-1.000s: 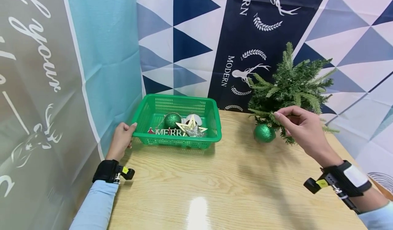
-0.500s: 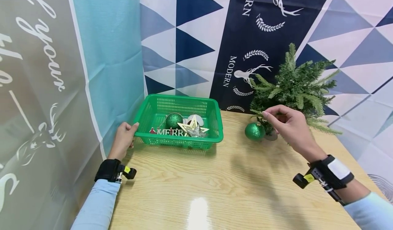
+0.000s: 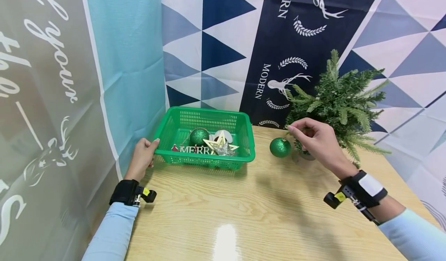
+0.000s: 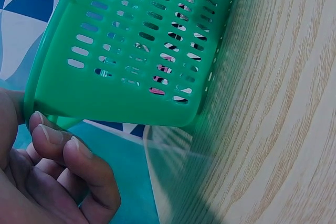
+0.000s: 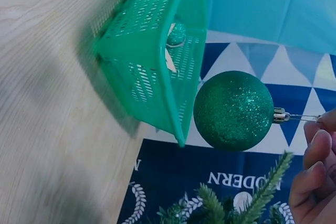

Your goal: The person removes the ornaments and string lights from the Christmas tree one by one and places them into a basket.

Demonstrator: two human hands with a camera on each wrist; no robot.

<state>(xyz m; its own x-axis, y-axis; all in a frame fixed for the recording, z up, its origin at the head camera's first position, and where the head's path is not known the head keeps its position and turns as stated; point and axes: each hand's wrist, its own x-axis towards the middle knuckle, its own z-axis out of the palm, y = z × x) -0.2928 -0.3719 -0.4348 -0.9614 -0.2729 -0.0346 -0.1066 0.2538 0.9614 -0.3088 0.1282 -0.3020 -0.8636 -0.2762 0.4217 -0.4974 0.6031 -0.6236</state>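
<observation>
A glittery green bauble hangs by a thin cord from my right hand, whose thumb and fingertips pinch the cord. In the right wrist view the bauble shows its silver cap, with the fingers at the far end of the loop. My left hand grips the near left corner of a green plastic basket; the left wrist view shows thumb and fingers at its rim. Inside the basket lie another green bauble, a gold star, a silver star and a "MERRY" sign.
A small artificial Christmas tree stands at the back right, just behind my right hand. Patterned cloth hangs behind the wooden table, and a grey and blue cloth borders its left side.
My right hand has moved left, away from the tree, carrying the bauble toward the basket. The left hand keeps its grip on the basket's corner; the whole view has shifted slightly.
</observation>
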